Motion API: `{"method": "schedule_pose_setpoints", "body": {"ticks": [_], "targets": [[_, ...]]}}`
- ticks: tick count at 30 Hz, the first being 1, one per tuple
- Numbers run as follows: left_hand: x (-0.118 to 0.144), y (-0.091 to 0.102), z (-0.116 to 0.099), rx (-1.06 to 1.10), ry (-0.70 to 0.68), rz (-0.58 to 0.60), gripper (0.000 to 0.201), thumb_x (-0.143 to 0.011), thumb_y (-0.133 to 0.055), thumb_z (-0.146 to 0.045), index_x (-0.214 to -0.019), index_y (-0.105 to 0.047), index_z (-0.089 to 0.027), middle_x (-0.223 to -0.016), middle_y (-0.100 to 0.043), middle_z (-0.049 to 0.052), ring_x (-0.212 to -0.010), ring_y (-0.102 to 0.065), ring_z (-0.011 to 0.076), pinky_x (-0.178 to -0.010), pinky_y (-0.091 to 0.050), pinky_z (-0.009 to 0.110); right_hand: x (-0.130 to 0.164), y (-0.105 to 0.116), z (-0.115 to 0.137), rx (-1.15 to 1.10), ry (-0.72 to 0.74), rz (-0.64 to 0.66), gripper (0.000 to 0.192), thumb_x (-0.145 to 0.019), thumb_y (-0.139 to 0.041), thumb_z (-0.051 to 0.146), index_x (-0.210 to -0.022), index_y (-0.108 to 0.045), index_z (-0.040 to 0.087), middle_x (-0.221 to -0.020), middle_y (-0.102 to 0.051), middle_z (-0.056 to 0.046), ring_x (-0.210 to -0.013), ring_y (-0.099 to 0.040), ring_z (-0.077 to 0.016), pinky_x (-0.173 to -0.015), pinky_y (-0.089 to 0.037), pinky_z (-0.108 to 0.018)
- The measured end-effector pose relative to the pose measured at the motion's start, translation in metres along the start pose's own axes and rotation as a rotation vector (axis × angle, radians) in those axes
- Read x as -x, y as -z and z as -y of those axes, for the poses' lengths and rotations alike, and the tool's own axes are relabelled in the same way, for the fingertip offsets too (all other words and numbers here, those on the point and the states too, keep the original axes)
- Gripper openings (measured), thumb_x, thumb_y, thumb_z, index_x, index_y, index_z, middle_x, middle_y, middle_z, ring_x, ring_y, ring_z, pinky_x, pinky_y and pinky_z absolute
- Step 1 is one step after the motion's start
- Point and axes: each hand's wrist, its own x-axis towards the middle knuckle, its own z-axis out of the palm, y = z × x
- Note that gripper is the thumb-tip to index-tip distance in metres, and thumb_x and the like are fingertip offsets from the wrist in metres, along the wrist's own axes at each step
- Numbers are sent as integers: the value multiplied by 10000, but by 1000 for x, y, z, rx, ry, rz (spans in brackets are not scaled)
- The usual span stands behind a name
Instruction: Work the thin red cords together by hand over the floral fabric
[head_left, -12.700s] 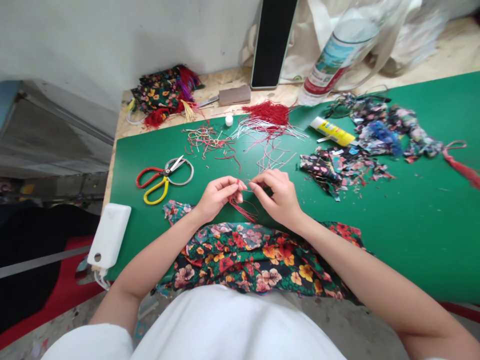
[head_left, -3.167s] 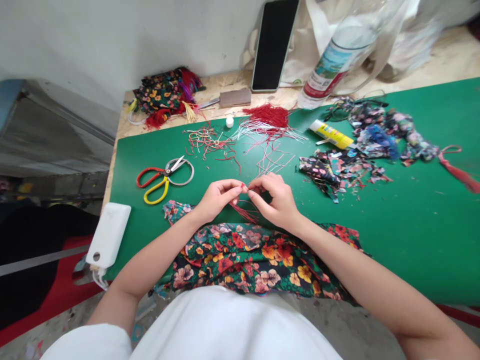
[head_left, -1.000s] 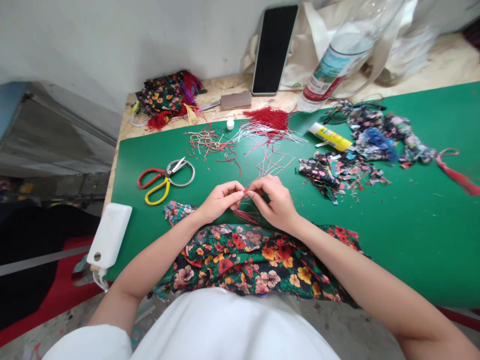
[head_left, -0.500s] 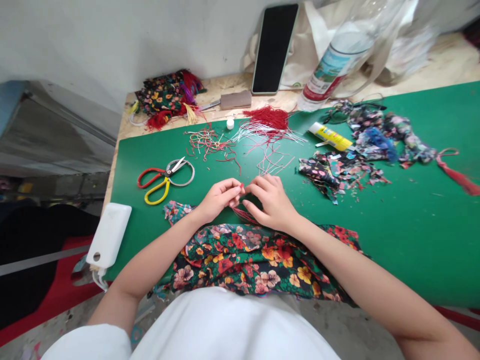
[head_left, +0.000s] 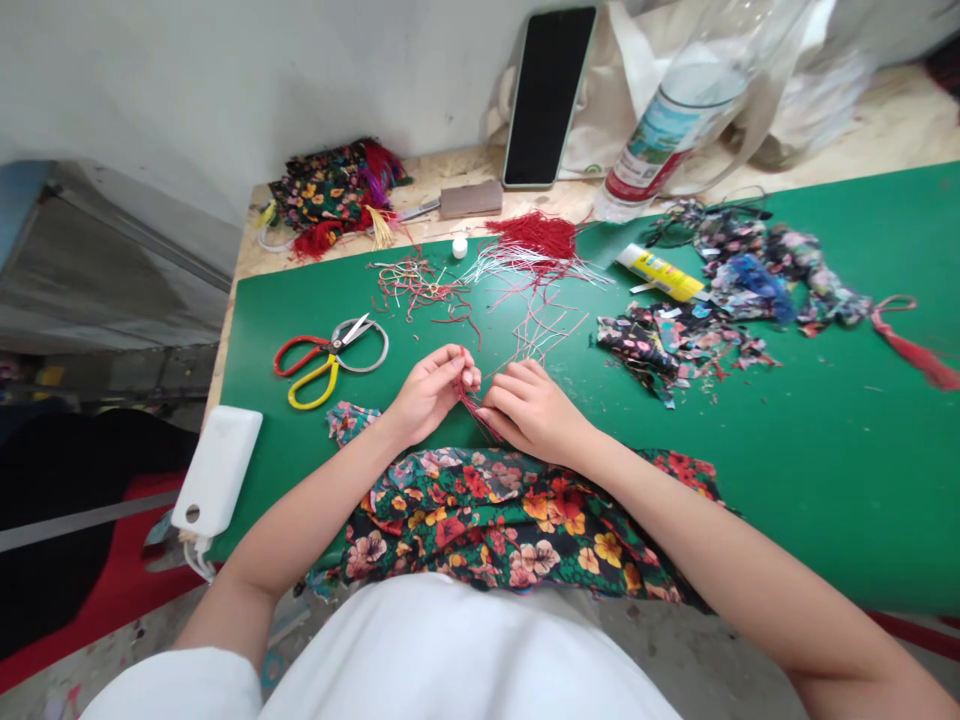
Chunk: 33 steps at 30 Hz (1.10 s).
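Between my hands hangs a bunch of thin red cords [head_left: 471,402]. My left hand [head_left: 433,388] pinches the bunch at its upper end, thumb against the fingers. With fingers curled, my right hand [head_left: 529,408] grips the same cords lower down; their ends are partly hidden behind it. Just below lies a flowered cloth [head_left: 517,515], spread along the table's near edge. Beyond my hands are a pile of red threads with white ends [head_left: 536,240] and a tangle of loose red and pale cord bits [head_left: 420,285]. Scissors [head_left: 330,360] with red and yellow handles lie to the left.
A white power bank [head_left: 217,470] lies at the left table edge. A phone [head_left: 549,100] leans upright at the back beside a plastic bottle [head_left: 660,140]. On the right are a yellow glue tube [head_left: 664,275], fabric scraps [head_left: 645,350] and a red tassel [head_left: 922,350].
My right hand has closed from spread fingers onto the cords and shifted slightly down. My left hand has moved a little to the left and up, and more of the cords shows.
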Motion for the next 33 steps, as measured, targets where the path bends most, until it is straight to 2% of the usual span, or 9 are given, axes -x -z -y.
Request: {"method": "schedule_pose_setpoints", "body": {"ticks": [3,6,8,11,16,19,23,26,33], "targets": [[0,0,-1,32,11,-2,146,-782,-667,-253,-782,-571,-143,-610,-514,-33,-621,-545,73,-695,-462,222,1,-2,-1,22,27,24,275,-938,-442,299,-712,-546,183,-676,-560,-22,-722,-436,-156,-741,-331,-304],[0,-1,-1,36,32,-19,124,-804,-641,-241,-787,-565,-144,-598,-505,-51,-494,-448,35,-652,-470,230,2,-3,-1,36,46,47,300,-940,-444,316,-696,-558,183,-653,-556,-18,-712,-432,-153,-733,-323,-301],[0,-2,-1,29,42,-23,125,-806,-639,-236,-783,-562,-140,-592,-497,-55,-448,-380,16,-558,-425,190,2,-3,-1,45,53,63,320,-943,-439,335,-691,-567,184,-652,-561,-20,-709,-434,-152,-729,-318,-301],[-1,-2,-2,15,40,-21,137,-797,-650,-236,-781,-561,-133,-586,-487,-55,-416,-305,-3,-442,-282,141,2,-3,-2,58,61,77,349,-947,-430,360,-687,-579,182,-643,-568,-25,-704,-441,-152,-728,-313,-305],[-1,-1,-4,-15,41,-32,143,-797,-654,-241,-791,-563,-132,-584,-492,-62,-390,-246,-19,-419,-225,138,3,0,-4,66,68,82,391,-949,-426,361,-627,-557,181,-595,-556,-22,-692,-424,-155,-731,-307,-306],[-1,-1,-4,-24,45,-31,149,-798,-653,-251,-793,-562,-133,-583,-497,-63,-378,-242,-22,-409,-215,139,2,2,-5,107,-14,67,381,-947,-424,360,-641,-563,181,-614,-560,-29,-703,-420,-164,-733,-303,-311],[0,-1,-4,-28,45,-22,144,-806,-643,-246,-793,-562,-128,-586,-505,-61,-372,-247,-26,-408,-211,138,2,2,-7,201,-222,26,240,-930,-455,330,-845,-619,177,-798,-617,-61,-784,-443,-192,-741,-301,-325],[0,-1,-4,-38,44,-23,150,-799,-651,-248,-791,-563,-127,-586,-509,-59,-374,-254,-26,-412,-217,139,3,-1,-8,243,-313,10,186,-909,-488,306,-951,-626,188,-910,-624,-79,-847,-451,-219,-764,-306,-345],[0,-2,-3,-61,46,-32,179,-774,-678,-265,-784,-561,-130,-585,-496,-57,-394,-263,-19,-424,-223,150,5,-6,-10,215,-327,-22,182,-910,-482,280,-826,-621,196,-849,-615,-74,-822,-435,-220,-771,-304,-367]]}}
